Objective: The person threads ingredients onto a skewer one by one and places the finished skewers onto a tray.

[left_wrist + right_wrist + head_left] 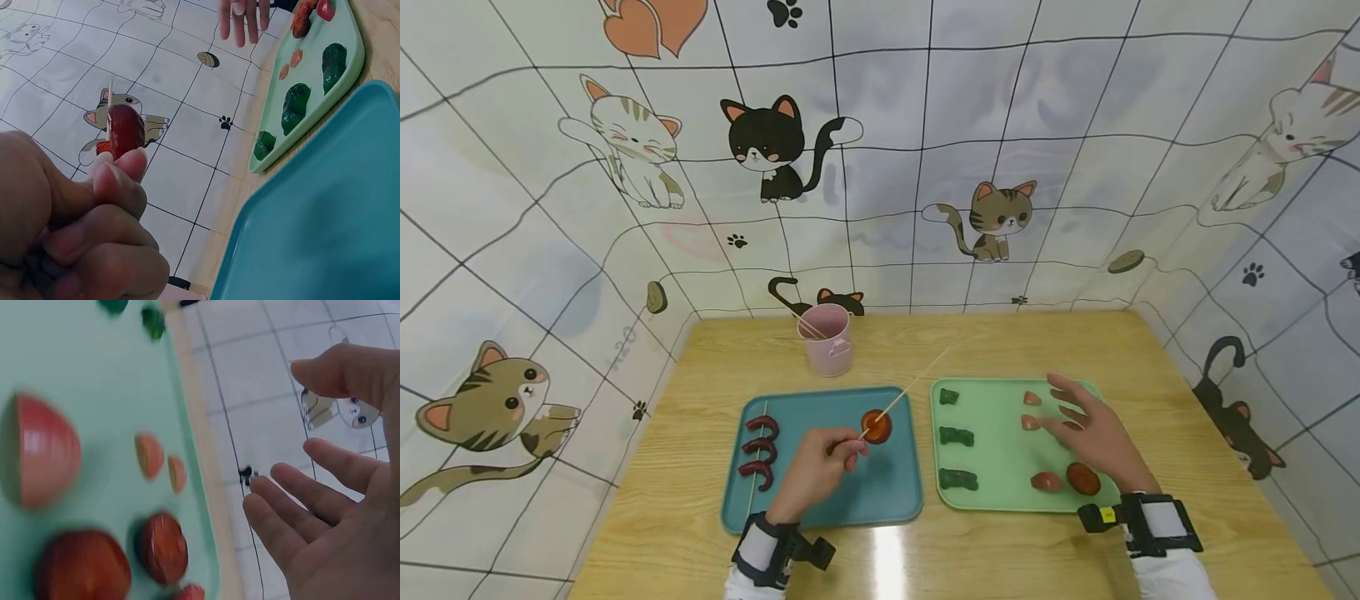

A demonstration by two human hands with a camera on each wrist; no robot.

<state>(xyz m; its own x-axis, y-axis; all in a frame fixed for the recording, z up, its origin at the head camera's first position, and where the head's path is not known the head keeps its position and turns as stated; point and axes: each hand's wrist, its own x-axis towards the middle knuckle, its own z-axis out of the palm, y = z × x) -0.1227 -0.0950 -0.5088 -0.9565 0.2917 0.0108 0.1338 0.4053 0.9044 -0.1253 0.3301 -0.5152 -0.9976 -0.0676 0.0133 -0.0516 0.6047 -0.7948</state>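
Observation:
My left hand (823,465) pinches a thin wooden skewer (910,385) over the teal tray (887,500); a round red slice (877,426) is threaded on it, and that red slice (124,130) shows just above my fingertips (125,172) in the left wrist view. My right hand (1086,429) hovers, fingers spread and empty, over the right part of the green tray (992,454), above small orange-red pieces (1031,411). A red round piece (1082,478) and a wedge (1046,481) lie near its wrist. In the right wrist view the open right hand (325,506) sits beside red pieces (161,547).
A finished skewer with three dark red curled pieces (760,451) lies at the teal tray's left. Three dark green pieces (957,437) line the green tray's left side. A pink cup (826,339) holding skewers stands behind the trays. Cat-print walls enclose the wooden table (1037,550).

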